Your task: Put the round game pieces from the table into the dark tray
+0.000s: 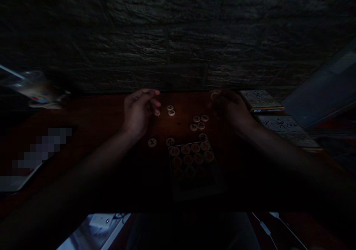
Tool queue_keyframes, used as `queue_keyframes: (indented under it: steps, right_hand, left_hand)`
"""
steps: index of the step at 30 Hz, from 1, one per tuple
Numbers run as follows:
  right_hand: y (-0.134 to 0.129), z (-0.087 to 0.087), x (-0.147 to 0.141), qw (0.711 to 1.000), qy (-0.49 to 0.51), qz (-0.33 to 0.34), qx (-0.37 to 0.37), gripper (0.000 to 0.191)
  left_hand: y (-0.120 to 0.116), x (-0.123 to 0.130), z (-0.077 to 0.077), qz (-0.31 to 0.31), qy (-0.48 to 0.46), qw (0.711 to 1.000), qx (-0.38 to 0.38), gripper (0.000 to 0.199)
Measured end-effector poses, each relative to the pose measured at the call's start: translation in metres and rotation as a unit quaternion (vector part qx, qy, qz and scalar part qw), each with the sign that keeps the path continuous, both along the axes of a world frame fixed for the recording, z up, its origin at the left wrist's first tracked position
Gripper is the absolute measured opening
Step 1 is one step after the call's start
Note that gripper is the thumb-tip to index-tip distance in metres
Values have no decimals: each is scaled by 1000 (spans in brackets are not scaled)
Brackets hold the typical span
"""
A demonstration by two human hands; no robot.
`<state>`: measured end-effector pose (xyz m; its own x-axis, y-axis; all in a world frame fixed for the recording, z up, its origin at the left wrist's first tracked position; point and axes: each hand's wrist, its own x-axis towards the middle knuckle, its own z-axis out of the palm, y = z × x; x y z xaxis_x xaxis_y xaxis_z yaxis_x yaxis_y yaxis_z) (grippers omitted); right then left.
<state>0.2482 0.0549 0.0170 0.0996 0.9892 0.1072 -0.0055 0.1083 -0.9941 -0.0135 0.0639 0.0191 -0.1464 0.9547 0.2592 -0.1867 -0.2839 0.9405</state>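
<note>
In dim light my left hand (139, 111) hovers over the left middle of the wooden table (105, 109), fingers curled, with a round piece partly showing below its fingertips. My right hand (229, 105) is at the back right, dark and blurred, its fingertips at a round wooden piece (214, 96). Between the hands lie two touching pieces (171, 112) and a group of several pieces (197, 119). Nearer me, a piece with a black character (152, 142) lies alone. A shallow box (198, 192) holds rows of pieces with red characters.
Two flat printed boxes (261, 99) (287, 131) lie at the right. A plastic cup with a straw (35, 89) stands at the back left. A stone wall (167, 39) rises behind the table. White cables (264, 227) hang below its front edge.
</note>
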Motion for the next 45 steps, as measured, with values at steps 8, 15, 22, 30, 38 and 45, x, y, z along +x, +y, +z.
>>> queue_keyframes:
  steps: [8,15,22,30,38,45]
  right_hand:
    - [-2,-2,0,999,-27,24,30,19]
    - [-1,-2,2,998,-30,36,44,23]
    - [-2,-1,1,999,-23,25,40,22]
    - [-1,0,1,1000,-9,9,18,14]
    - [-2,-2,1,1000,2,12,17,8]
    - [-4,1,-1,999,-22,16,35,8]
  left_hand:
    - [-2,2,2,-2,-2,1000,-7,11]
    - [-2,1,2,-1,3,1000,-13,12]
    - [0,0,1,1,8,1000,6,11]
    - [2,-4,2,18,-4,1000,20,15]
    - [5,-6,1,33,-21,999,20,16]
    - [2,-2,3,25,-5,1000,10,16]
